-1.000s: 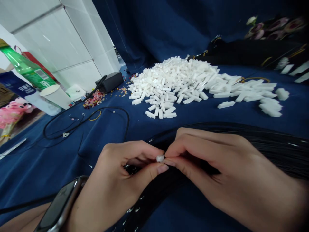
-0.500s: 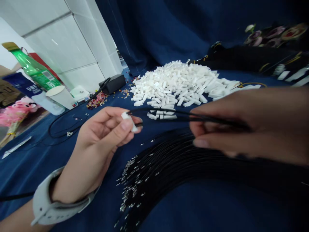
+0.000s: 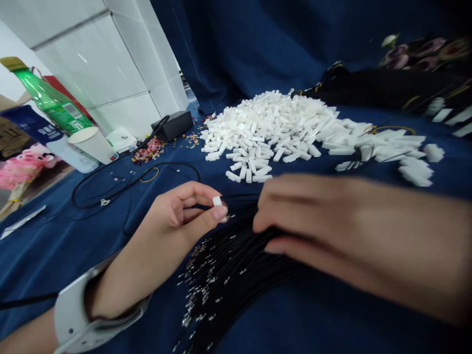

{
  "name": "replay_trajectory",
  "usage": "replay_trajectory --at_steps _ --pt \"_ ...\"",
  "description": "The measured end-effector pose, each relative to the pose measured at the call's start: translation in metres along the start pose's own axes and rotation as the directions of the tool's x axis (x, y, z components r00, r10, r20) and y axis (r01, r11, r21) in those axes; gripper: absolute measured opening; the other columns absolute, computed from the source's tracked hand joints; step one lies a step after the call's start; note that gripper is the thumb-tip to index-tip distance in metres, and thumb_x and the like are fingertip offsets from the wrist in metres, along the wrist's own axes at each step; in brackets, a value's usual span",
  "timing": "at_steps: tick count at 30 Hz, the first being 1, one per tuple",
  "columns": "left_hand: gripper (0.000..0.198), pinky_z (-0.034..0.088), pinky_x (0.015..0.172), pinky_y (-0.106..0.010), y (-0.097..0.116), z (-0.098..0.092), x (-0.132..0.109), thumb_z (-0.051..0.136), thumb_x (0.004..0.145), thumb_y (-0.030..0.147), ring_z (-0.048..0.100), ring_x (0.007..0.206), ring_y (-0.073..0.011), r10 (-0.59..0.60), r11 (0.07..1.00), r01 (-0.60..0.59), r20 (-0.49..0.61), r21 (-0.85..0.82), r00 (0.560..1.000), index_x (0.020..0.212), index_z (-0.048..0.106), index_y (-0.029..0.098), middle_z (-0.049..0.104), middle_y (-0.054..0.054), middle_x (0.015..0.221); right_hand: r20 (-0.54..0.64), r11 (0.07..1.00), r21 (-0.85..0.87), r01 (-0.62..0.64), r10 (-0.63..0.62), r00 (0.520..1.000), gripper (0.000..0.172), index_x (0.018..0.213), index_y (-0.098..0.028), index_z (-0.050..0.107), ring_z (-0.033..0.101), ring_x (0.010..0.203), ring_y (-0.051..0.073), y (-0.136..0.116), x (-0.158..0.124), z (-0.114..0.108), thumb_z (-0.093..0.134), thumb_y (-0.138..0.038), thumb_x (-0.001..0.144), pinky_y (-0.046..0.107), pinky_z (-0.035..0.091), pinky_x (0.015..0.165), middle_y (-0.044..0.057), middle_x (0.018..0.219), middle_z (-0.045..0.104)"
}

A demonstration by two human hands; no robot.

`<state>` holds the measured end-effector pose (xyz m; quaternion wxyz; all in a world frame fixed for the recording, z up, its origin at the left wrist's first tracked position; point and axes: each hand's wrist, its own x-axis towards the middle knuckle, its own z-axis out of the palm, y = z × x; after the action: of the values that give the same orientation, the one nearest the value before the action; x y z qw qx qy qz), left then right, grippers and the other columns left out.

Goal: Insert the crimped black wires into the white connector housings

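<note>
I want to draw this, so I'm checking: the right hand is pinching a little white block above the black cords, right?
Not quite. The head view shows the left hand, not the right hand, pinching the little white block above the black cords.

Nothing you can actually read here, folks! The green plastic bottle carries a label with a barcode-like patch, but it's too small to make out. White lettering on the blue packet is too skewed and blurred to call, and the small dark mark on the white card won't resolve either
</note>
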<state>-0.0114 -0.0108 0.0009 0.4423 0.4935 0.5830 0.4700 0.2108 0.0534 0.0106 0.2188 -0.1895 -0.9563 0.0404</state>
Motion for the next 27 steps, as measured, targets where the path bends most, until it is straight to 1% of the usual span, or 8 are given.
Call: replay_trajectory --at_steps 2,4,7,11,13,18,22,27 --pt "0.019 0.054 0.066 -0.012 0.000 0.000 -0.001 0.090 0.075 0.022 0.071 0.071 -0.0088 0.000 1.000 0.000 0.005 0.029 1.000 0.085 0.074 0.020 0.078 0.003 0.078 0.060 0.985 -0.056 0.165 -0.162 0.985 0.011 0.085 -0.017 0.066 0.054 0.078 0.013 -0.016 -0.004 0.017 0.063 -0.007 0.085 0.028 0.044 0.073 0.001 0.087 0.061" --pt "0.019 0.054 0.065 -0.013 0.001 -0.001 -0.001 0.090 0.075 0.022 0.070 0.071 -0.0099 0.002 0.999 -0.002 0.012 0.051 1.000 0.086 0.074 0.021 0.078 0.002 0.079 0.103 0.980 0.019 0.199 -0.200 0.974 0.019 0.081 -0.017 0.062 0.052 0.078 0.011 -0.017 -0.007 0.024 0.061 0.002 0.079 0.025 0.044 0.074 0.000 0.087 0.060" --pt "0.015 0.055 0.066 -0.017 0.000 -0.002 -0.002 0.085 0.080 0.024 0.072 0.072 -0.0128 0.002 0.997 -0.004 0.033 0.077 0.999 0.088 0.074 0.021 0.078 0.000 0.079 0.122 0.974 0.215 0.077 -0.105 0.987 0.020 0.080 -0.017 0.062 0.052 0.074 0.008 -0.011 -0.008 0.022 0.053 0.001 0.086 0.022 0.042 0.065 0.000 0.088 0.062" --pt "0.012 0.051 0.057 -0.017 -0.003 -0.003 -0.003 0.082 0.083 0.028 0.069 0.068 -0.0128 0.005 0.993 -0.012 0.060 0.117 0.998 0.090 0.075 0.022 0.075 0.000 0.079 -0.006 0.942 0.334 -0.043 0.048 0.999 0.030 0.072 -0.017 0.063 0.055 0.068 0.004 -0.013 -0.005 0.019 0.048 -0.013 0.097 0.018 0.040 0.057 0.000 0.086 0.065" --pt "0.011 0.049 0.055 -0.016 -0.005 -0.003 -0.004 0.082 0.083 0.029 0.067 0.066 -0.0116 -0.003 0.994 -0.005 0.070 0.112 0.998 0.090 0.075 0.023 0.074 0.001 0.076 -0.049 0.952 0.291 -0.090 0.109 0.993 0.029 0.069 -0.018 0.064 0.053 0.062 0.004 -0.015 -0.003 0.017 0.050 -0.016 0.095 0.020 0.038 0.054 -0.002 0.078 0.064" --pt "0.011 0.047 0.052 -0.015 -0.004 -0.001 -0.006 0.082 0.082 0.028 0.067 0.063 -0.0109 -0.038 0.994 0.028 0.099 0.106 0.994 0.089 0.074 0.025 0.076 0.001 0.075 -0.057 0.954 0.207 -0.215 0.231 0.971 0.017 0.063 -0.022 0.063 0.046 0.045 0.005 -0.010 0.006 0.007 0.057 -0.014 0.077 0.021 0.030 0.042 -0.008 0.054 0.057" --pt "0.013 0.046 0.050 -0.015 -0.002 0.001 -0.008 0.084 0.079 0.027 0.066 0.061 -0.0108 -0.036 0.992 0.024 0.098 0.120 0.995 0.086 0.074 0.025 0.076 0.001 0.073 -0.129 0.973 0.113 -0.201 0.215 0.968 0.019 0.061 -0.024 0.064 0.046 0.040 0.005 -0.004 0.008 0.004 0.056 -0.016 0.076 0.020 0.030 0.037 -0.008 0.050 0.055" --pt "0.009 0.047 0.053 -0.015 -0.004 -0.001 -0.008 0.081 0.083 0.028 0.068 0.064 -0.0102 -0.012 0.992 0.000 0.093 0.126 0.996 0.087 0.073 0.026 0.077 0.002 0.076 -0.146 0.977 0.062 -0.202 0.209 0.967 0.019 0.064 -0.025 0.066 0.047 0.038 0.004 0.003 0.004 0.008 0.053 -0.020 0.078 0.019 0.027 0.035 -0.009 0.052 0.057"
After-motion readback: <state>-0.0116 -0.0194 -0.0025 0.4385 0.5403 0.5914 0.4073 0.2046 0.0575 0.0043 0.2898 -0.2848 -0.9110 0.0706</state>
